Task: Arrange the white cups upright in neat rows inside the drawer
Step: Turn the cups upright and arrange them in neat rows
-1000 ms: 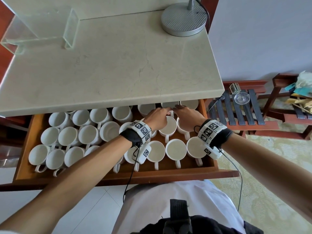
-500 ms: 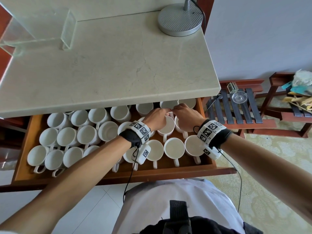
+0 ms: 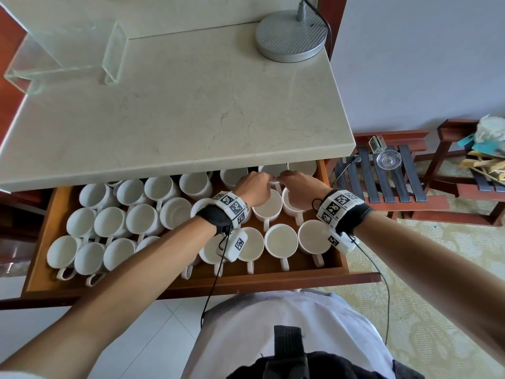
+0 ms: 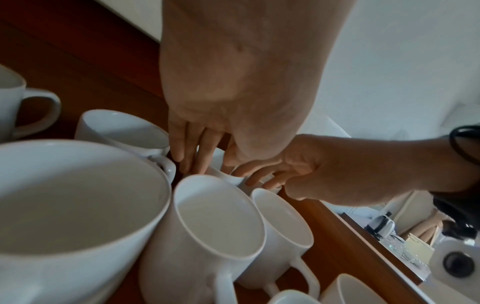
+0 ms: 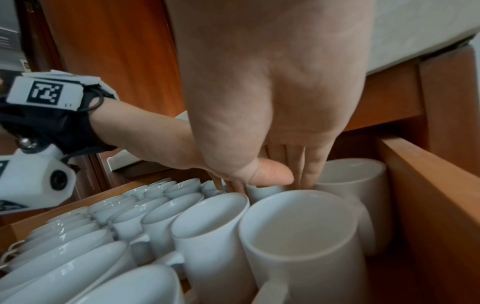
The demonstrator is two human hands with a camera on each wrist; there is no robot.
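Many white cups stand upright in the open wooden drawer (image 3: pixel 273 280). On the right they form neat rows (image 3: pixel 281 239); on the left they are packed close (image 3: pixel 112 222). Both hands meet at one back-row cup (image 3: pixel 273 168), half hidden under the countertop edge. My left hand (image 3: pixel 263 176) holds its left side, fingers down one side and thumb at the rim (image 4: pixel 205 164). From the right, my right hand (image 3: pixel 284 175) pinches the rim of that cup (image 5: pixel 262 192) between thumb and fingers (image 5: pixel 285 179). Another back-row cup (image 5: pixel 350 181) stands right next to it.
The stone countertop (image 3: pixel 191 105) overhangs the drawer's back row. On it are a lamp base (image 3: pixel 291 36) and a clear acrylic stand (image 3: pixel 68 50). The drawer's right wall (image 5: pixel 428 185) runs close beside the right hand. A slatted wooden rack (image 3: pixel 382 181) stands on the right.
Both hands have stayed on the same back-row cup, edging slightly farther back under the counter. The other cups have not moved.
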